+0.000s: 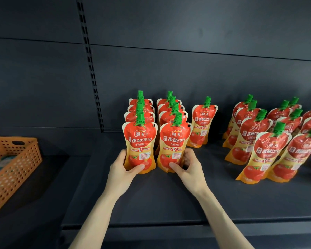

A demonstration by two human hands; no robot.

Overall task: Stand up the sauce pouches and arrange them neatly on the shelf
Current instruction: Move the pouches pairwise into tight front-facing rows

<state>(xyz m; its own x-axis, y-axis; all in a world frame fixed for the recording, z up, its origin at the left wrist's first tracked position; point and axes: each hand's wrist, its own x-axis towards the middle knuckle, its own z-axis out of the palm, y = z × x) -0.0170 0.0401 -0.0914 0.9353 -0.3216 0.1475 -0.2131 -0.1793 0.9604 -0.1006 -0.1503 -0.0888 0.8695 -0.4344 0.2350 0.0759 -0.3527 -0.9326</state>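
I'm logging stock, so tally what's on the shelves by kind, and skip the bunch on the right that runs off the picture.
sauce pouches: 9 (two rows of 4, plus 1 standing alone)
orange basket: 1
Total: 10

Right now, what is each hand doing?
Left hand: closed around the base of the front pouch in the left row.
Right hand: closed around the base of the front pouch in the second row.
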